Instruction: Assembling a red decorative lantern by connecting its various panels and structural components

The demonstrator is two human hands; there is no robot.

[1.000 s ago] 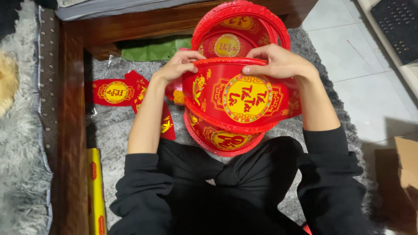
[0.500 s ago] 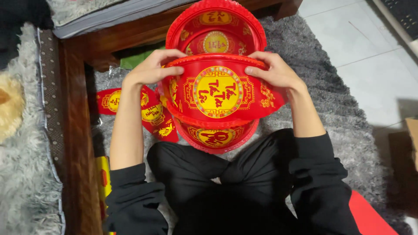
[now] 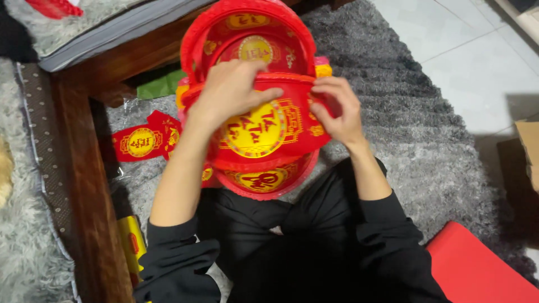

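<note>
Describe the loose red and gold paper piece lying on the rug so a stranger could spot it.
Start at the dark wooden furniture frame on the left; on the grey shaggy rug beside it lies a flat red paper piece with a gold round emblem. Unlike the red plastic basket, neither hand touches it.

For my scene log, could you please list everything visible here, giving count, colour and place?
round tray: one, red with gold emblem, held up over the lap
basket: one, red, on the rug beyond the tray
flat emblem pieces: a few, red and gold, on the rug at left
rug: one, grey, shaggy
wooden frame: one, dark brown, left
red mat: one, lower right
left hand: on the tray's top rim
right hand: gripping the tray's right edge
</note>
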